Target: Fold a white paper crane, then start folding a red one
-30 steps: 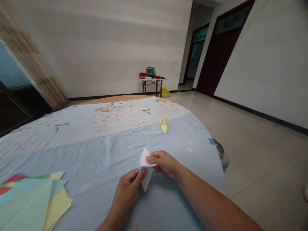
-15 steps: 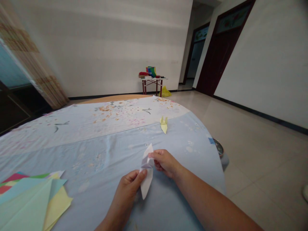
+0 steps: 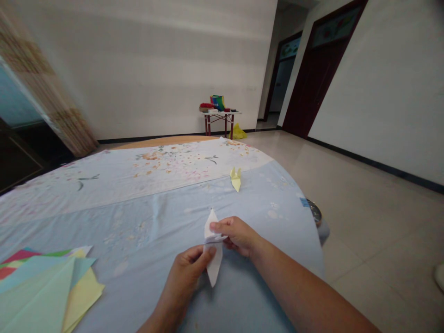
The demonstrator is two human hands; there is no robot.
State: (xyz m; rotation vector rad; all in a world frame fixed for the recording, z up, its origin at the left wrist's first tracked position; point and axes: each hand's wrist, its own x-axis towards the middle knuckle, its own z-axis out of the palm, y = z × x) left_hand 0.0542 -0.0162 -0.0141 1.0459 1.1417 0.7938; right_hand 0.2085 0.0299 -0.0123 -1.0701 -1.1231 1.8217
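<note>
A folded white paper [image 3: 214, 268], long and pointed at both ends, is held between both hands above the blue part of the tablecloth. My left hand [image 3: 190, 267] pinches its lower half, thumb on top. With thumb and fingers, my right hand [image 3: 239, 235] grips the upper half from the right, near a raised crosswise fold at the middle. The fingers beneath the paper are hidden. Beyond the hands, a small folded yellow paper figure [image 3: 236, 180] with two upright points rests on the cloth.
Coloured paper sheets [image 3: 41, 286] lie stacked at the near left. A floral cloth [image 3: 145, 208] covers the round table. On the right, a round object [image 3: 314, 212] stands beside the table edge. By the far wall is a small table [image 3: 222, 113] bearing items, with a yellow bag [image 3: 238, 131] beside it.
The white paper has turned slightly, its upper tip moving left. My right thumb now lies flat on the upper half, pressing it down, and the middle fold appears flatter.
</note>
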